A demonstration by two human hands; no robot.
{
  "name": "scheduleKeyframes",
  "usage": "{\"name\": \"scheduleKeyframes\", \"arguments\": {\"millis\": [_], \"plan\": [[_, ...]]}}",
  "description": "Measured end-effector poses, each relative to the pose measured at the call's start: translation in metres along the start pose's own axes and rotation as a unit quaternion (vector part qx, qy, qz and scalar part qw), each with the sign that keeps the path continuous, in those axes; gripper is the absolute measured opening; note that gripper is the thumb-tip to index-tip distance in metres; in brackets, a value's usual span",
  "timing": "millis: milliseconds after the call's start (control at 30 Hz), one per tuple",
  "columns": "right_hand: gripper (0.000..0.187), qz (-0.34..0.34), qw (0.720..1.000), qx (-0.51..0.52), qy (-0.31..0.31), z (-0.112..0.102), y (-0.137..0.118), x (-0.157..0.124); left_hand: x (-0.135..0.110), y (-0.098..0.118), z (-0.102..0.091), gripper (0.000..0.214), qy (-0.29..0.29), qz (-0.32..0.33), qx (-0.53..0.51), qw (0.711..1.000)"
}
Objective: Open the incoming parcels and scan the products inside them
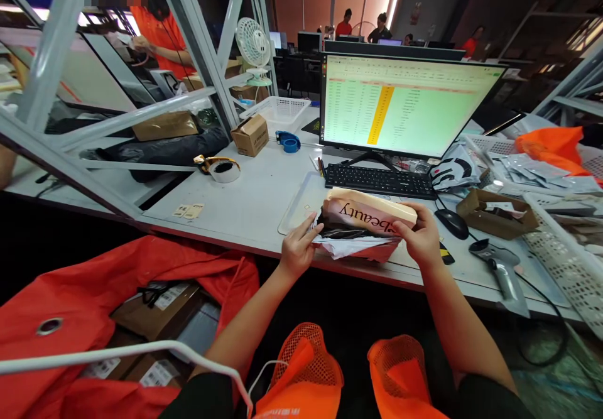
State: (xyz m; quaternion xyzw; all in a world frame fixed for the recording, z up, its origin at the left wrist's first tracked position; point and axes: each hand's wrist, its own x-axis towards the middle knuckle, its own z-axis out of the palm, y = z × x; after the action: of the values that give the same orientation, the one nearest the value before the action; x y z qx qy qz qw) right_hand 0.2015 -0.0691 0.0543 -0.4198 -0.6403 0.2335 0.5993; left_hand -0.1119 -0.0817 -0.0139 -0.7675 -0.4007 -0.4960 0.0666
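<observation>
The right hand (424, 238) grips one end of the box (372, 213) printed "beauty", thumb on its face. The left hand (298, 248) pinches the plastic bag (349, 246) at the other end; how far the bag wraps the box is unclear. Both stand over the near edge of the counter (264, 190). Good handling likely means keeping the box level and the bag's lip taut, clear of corners. Beyond is the keyboard (381, 181); rightward, the mouse (451, 225) and scanner (503, 276).

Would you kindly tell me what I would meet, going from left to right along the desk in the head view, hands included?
Tape roll, left hand, box lettered "beauty", right hand, black mouse, barcode scanner.
</observation>
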Motion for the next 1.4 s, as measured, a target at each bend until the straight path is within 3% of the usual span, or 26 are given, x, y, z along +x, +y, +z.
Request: {"name": "scheduleKeyframes", "arguments": {"millis": [133,300,400,467,500,533,600,667,733,800,900,1000,1100,1167,1267,1400], "plan": [[0.051,0.055,0.994,0.047,0.084,0.004,0.022,-0.004,-0.018,0.008,0.012,0.036,-0.086,-0.047,-0.044,0.994],[0.051,0.057,0.989,0.05,0.127,0.01,0.029,-0.007,-0.022,0.016,0.001,0.052,-0.196,-0.102,-0.134,0.966],[0.052,-0.031,0.986,-0.041,0.159,0.022,0.019,-0.026,-0.01,0.019,-0.006,0.059,-0.166,-0.194,-0.167,0.952],[0.046,-0.177,0.974,-0.098,0.102,0.03,0.009,-0.048,0.0,0.019,-0.012,0.067,-0.085,-0.275,-0.216,0.933],[0.04,-0.267,0.956,-0.113,0.041,0.033,0.004,-0.059,0.004,0.017,-0.015,0.075,-0.06,-0.318,-0.276,0.905],[0.033,-0.351,0.928,-0.12,-0.03,0.034,-0.001,-0.069,0.008,0.015,-0.018,0.082,-0.06,-0.358,-0.358,0.86],[0.025,-0.458,0.866,-0.133,-0.152,0.031,-0.008,-0.084,0.009,0.009,-0.025,0.084,-0.125,-0.419,-0.524,0.731],[0.029,-0.468,0.837,-0.167,-0.227,0.022,-0.01,-0.089,0.003,0.005,-0.028,0.073,-0.203,-0.453,-0.612,0.616],[0.037,-0.418,0.841,-0.206,-0.274,0.008,-0.007,-0.088,-0.007,0.008,-0.027,0.075,-0.204,-0.486,-0.635,0.565],[0.048,-0.32,0.866,-0.24,-0.299,-0.008,-0.002,-0.083,-0.018,0.015,-0.023,0.079,-0.156,-0.514,-0.631,0.56],[0.072,-0.156,0.914,-0.241,-0.288,-0.025,0.006,-0.074,-0.029,0.03,-0.017,0.074,-0.082,-0.536,-0.604,0.583],[0.094,-0.052,0.959,-0.221,-0.171,-0.024,0.013,-0.054,-0.032,0.039,-0.013,0.069,-0.07,-0.541,-0.573,0.612],[0.111,0.046,0.985,-0.155,-0.064,-0.004,0.017,-0.023,-0.033,0.044,-0.015,0.067,-0.081,-0.534,-0.553,0.635],[0.095,0.088,0.984,-0.138,-0.062,0.014,0.014,-0.007,-0.037,0.045,-0.024,0.07,-0.093,-0.524,-0.541,0.651],[0.049,0.118,0.966,-0.191,-0.126,0.037,0.006,0.005,-0.048,0.039,-0.053,0.071,-0.116,-0.516,-0.523,0.668],[0.04,0.13,0.951,-0.215,-0.182,0.062,0.005,0.018,-0.067,0.034,-0.106,0.044,-0.066,-0.528,-0.485,0.694]]}}
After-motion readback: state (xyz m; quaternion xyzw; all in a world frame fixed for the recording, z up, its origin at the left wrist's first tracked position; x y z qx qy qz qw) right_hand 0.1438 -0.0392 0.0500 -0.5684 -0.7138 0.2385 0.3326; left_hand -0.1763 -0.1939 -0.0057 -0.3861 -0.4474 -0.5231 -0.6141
